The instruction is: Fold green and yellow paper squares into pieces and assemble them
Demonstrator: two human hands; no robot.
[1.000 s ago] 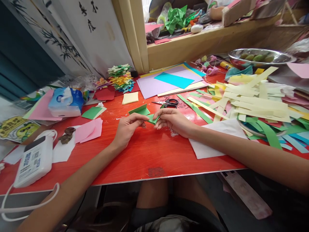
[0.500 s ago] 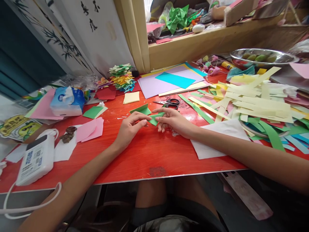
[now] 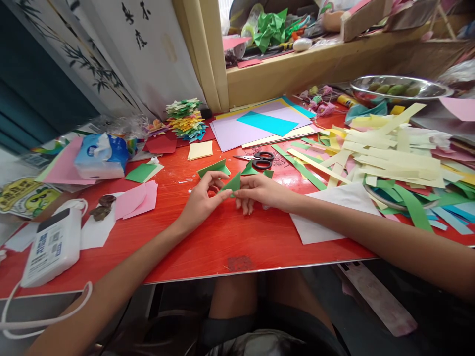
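Between my two hands is a small piece of folded green paper (image 3: 233, 183), its pointed tip up. My left hand (image 3: 203, 198) pinches its left side between thumb and fingers. On the other side, the fingertips of my right hand (image 3: 261, 192) close on its right edge, and my curled lower fingers hang beneath. Just beyond my left hand lies another folded green piece (image 3: 214, 169). A further green piece (image 3: 249, 168) shows behind my right hand, near black-handled scissors (image 3: 262, 159).
A stack of cream squares (image 3: 200, 150) and pink paper (image 3: 137, 200) lie to the left. Cut paper strips (image 3: 389, 153) heap on the right by a white sheet (image 3: 330, 212). Behind are purple sheets (image 3: 230, 133), a folded-paper stack (image 3: 186, 120) and a metal bowl (image 3: 401, 89).
The green paper has turned from lying flatter to standing with its point up. My right hand has shifted slightly down and left, uncovering green paper behind it.
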